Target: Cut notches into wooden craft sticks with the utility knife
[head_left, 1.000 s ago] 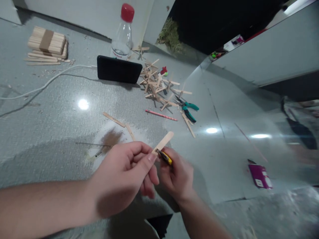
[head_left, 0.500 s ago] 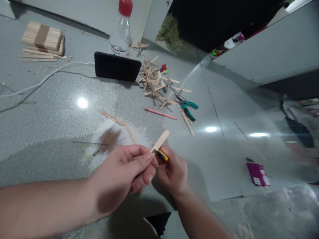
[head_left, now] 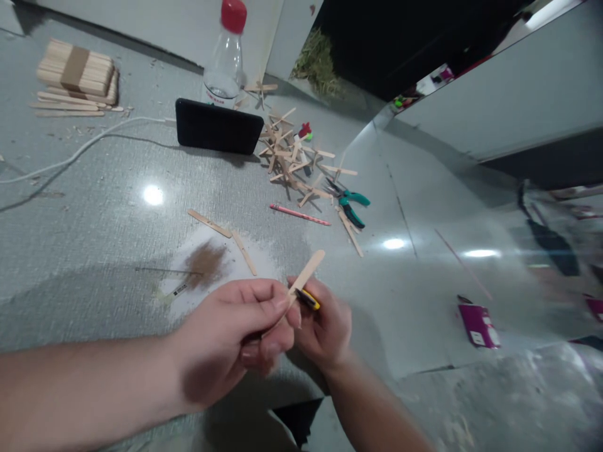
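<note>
My left hand [head_left: 249, 320] pinches a flat wooden stick [head_left: 307, 269] whose rounded end points up and right. Closed around a small yellow and black cutter [head_left: 308, 300], my right hand [head_left: 326, 323] is just right of the left fingertips. The cutter's dark front end meets the stick near those fingertips; the exact contact is partly hidden. Beyond the hands, two notched sticks [head_left: 210, 223] lie by a white patch with brown dust [head_left: 206, 260] and a thin metal rod [head_left: 164, 270]. A pink pencil [head_left: 300, 215] lies farther back.
A black phone [head_left: 219, 127] stands before a red-capped bottle [head_left: 226, 63]. Crossed sticks [head_left: 288, 154] are piled to its right, near teal pliers [head_left: 351, 204]. Banded sticks [head_left: 78, 69] lie back left, with a white cable [head_left: 85, 147]. A purple packet [head_left: 478, 325] is at right.
The held stick has turned slightly in my left fingers, and its lower part now shows below them. Both hands stay close together. The whole view has shifted a little.
</note>
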Motion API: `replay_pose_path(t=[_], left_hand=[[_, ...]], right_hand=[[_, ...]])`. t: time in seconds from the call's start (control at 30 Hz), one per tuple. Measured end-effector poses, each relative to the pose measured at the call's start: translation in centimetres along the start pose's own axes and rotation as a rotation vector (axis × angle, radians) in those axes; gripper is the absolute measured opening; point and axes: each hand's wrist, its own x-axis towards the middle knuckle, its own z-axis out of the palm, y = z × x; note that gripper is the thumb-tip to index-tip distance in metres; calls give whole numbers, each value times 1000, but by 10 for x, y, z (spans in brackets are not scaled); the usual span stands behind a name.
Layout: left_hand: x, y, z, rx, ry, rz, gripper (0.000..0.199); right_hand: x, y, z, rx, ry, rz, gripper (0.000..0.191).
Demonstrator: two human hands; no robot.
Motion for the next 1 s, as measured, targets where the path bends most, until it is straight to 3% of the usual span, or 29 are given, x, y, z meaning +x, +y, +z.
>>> replay_pose_path(t=[0.33,0.53,0.67,0.73,0.83,1.0], left_hand=[[-1,-1,-4,-61,-24,-59,26],[2,5,-6,-33,-42,-189,29],[8,7,-12,71,-28,-262,32],[11,9,-14,223,-1,-182,34],[12,11,-15,583,94,91,39],[10,17,-14,1156,251,474,16]], right_hand=[[-2,1,0,165,48,61,23],[28,-21,-11,758,-4,319,35],[46,-29,-12,775,-12,354,16],[49,-31,-10,712,35,355,10],[48,-33,-6,594,91,390,3],[49,-37,-7,398,178,441,6]])
